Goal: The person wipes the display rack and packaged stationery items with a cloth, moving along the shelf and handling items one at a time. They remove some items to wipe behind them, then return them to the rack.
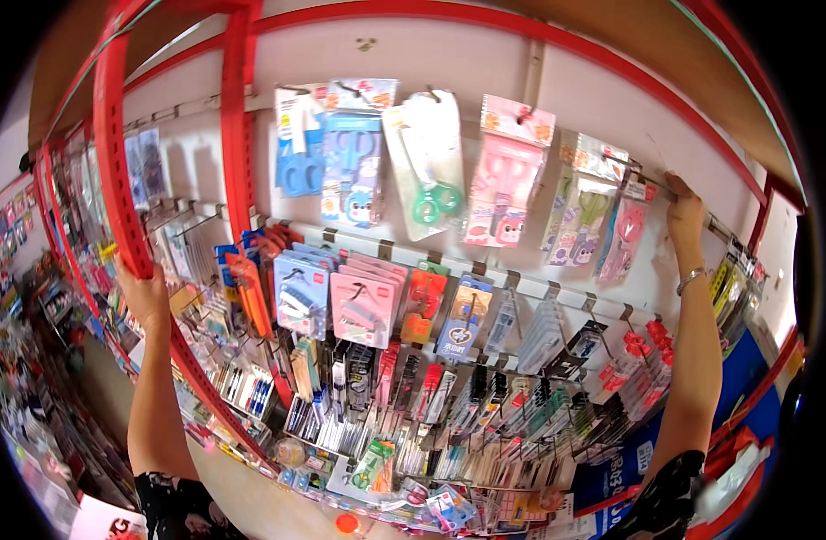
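Note:
On the left, my left hand (148, 297) is wrapped around a red slotted metal upright (119, 128). My right hand (685, 209) is raised to the wall at upper right, its fingertips at a metal hook (652, 179) by the hanging rail; whether they grip it is unclear. Just left of that hand hangs a pink scissors pack (629, 233), beside a green scissors pack (588, 216). Farther left along the top row are another pink scissors pack (504, 179), green-handled scissors (434, 202) on a white card, and blue scissors packs (352, 162).
Below hang blue stapler packs (301, 300), pink stapler packs (362, 310) and orange-handled cutters (254, 297). Rows of pens (332, 432) fill lower racks. A scissors pack (372, 466) lies on the lower ledge. Red crossbars (413, 10) frame the display; crowded shelves (28, 378) stand at left.

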Demonstrator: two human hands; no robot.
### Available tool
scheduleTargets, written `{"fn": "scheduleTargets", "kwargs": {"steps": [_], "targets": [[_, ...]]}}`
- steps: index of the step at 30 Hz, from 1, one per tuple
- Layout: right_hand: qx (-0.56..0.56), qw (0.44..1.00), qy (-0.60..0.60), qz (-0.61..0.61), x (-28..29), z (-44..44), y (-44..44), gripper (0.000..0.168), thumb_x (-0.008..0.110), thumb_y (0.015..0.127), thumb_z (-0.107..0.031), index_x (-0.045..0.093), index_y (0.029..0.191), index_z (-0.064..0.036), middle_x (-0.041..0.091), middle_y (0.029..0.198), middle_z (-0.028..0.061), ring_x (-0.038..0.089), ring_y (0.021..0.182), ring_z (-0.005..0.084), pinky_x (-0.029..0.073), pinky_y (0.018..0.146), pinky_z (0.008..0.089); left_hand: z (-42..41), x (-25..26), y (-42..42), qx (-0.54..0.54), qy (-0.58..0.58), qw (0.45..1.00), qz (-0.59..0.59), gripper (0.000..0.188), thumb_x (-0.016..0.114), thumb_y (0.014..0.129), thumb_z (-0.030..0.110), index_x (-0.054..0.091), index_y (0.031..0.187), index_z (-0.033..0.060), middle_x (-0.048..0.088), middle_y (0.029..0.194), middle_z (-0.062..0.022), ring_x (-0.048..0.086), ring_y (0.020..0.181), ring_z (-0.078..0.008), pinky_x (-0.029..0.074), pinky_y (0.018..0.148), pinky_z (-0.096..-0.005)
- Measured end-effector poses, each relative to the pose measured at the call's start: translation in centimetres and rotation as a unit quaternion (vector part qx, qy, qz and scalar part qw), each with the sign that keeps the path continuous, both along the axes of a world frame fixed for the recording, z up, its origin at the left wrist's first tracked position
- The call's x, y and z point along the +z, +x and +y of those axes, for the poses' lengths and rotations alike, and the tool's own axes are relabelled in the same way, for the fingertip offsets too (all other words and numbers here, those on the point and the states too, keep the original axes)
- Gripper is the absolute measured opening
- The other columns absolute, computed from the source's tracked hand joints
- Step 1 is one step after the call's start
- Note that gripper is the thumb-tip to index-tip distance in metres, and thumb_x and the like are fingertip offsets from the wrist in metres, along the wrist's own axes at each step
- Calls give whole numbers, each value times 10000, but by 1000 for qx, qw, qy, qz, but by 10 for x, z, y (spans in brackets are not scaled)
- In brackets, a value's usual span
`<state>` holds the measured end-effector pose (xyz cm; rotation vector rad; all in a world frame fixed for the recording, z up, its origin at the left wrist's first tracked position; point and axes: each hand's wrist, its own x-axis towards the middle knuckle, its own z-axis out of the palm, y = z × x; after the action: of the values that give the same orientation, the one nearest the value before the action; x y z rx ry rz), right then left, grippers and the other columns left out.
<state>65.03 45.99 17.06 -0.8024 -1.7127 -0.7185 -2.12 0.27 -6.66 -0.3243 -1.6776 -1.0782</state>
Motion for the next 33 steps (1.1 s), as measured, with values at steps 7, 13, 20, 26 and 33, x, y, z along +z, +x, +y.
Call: {"fn": "scheduleTargets", "kwargs": {"steps": [7,13,20,26,33], "targets": [[183,981,-59,-23,0,-11,-21,450,379,814,118,598,1174,-41,615,1176,125,578,1098,235,428,968,318,-7,9,8,-30,19,999,-31,676,632,746,241,368,1312,-17,500,1225,-237,509,1099,-390,439,901,-415],[24,992,-74,-103,-20,-57,-7,414,418,798,77,631,1135,-36,657,1071,127,610,992,228,448,885,307,-9,11,13,-54,33,997,-54,683,658,721,229,370,1304,20,513,1176,-203,515,1061,-385,447,873,-424],[128,953,-216,170,-45,-118,25,406,416,786,18,650,1108,-58,645,879,47,497,659,94,427,636,226,-10,14,20,-71,47,995,-55,696,671,710,217,364,1311,49,525,1147,-189,519,1045,-384,444,867,-427],[384,839,-183,338,-42,-246,-73,229,453,869,-115,639,945,-5,583,809,18,518,693,73,398,587,214,-10,10,11,-58,45,997,-34,686,660,722,217,369,1309,15,515,1173,-212,515,1066,-387,433,889,-429],[376,882,-275,68,-55,-289,-157,225,573,897,-173,585,724,-30,510,670,-28,456,645,47,359,573,212,-10,10,8,-74,47,995,-37,651,645,745,214,381,1300,-2,510,1194,-215,508,1078,-395,424,900,-427]]}}
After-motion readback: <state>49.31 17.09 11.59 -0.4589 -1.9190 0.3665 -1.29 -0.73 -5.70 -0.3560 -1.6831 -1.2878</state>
